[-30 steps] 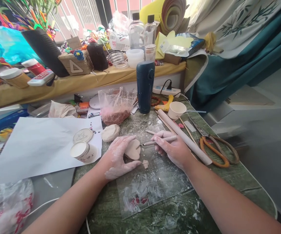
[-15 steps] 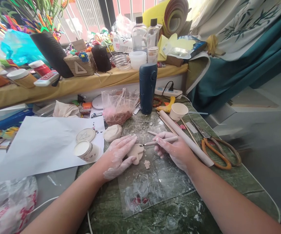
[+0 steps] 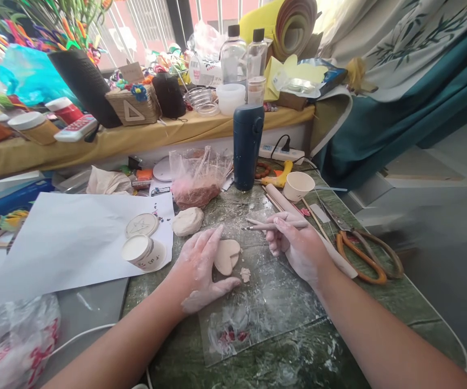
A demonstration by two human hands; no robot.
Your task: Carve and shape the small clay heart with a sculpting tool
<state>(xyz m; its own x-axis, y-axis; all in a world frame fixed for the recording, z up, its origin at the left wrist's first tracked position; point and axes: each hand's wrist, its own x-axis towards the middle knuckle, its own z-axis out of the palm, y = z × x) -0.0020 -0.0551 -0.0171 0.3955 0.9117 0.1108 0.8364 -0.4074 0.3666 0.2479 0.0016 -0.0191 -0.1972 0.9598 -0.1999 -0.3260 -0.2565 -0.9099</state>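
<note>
Heart-shaped clay slab point(image 3: 226, 257), pale, lies flat on the clear sheet point(image 3: 260, 319) on the green table point(image 3: 294, 359); notch faces right, with a small loose-looking piece at it. Left hand point(image 3: 205, 270) powdery, open, fingers and thumb spread around the slab's left side; can't tell how firmly it touches. Right hand point(image 3: 298, 246) closed on a slim sculpting tool point(image 3: 274, 226), gripped like a pen, tip pointing left, near the slab's upper right but apart from it. Second pointed stick point(image 3: 253, 221) just behind; held or lying, can't tell.

Clay crumb point(image 3: 245, 275) right of slab, on the sheet. Clay lump point(image 3: 187, 221) beyond left hand, in front of a clear plastic bag point(image 3: 199, 175) with reddish-brown stuff inside. Left: white paper point(image 3: 75, 237) carrying a star-marked disc point(image 3: 141, 225) and a paper cup point(image 3: 138, 253), upright.

Right: pale rolling pin point(image 3: 282, 199) lying slantwise, partly behind right hand; scissors point(image 3: 373, 256) with orange-brown handles beside it. Second cup point(image 3: 299, 186) near the pin's far end. Dark blue tumbler point(image 3: 247, 148) upright at back, power strip point(image 3: 284, 155) behind it to the right. Cluttered windowsill point(image 3: 201, 125) past that, yellow-brown cloth on it.
</note>
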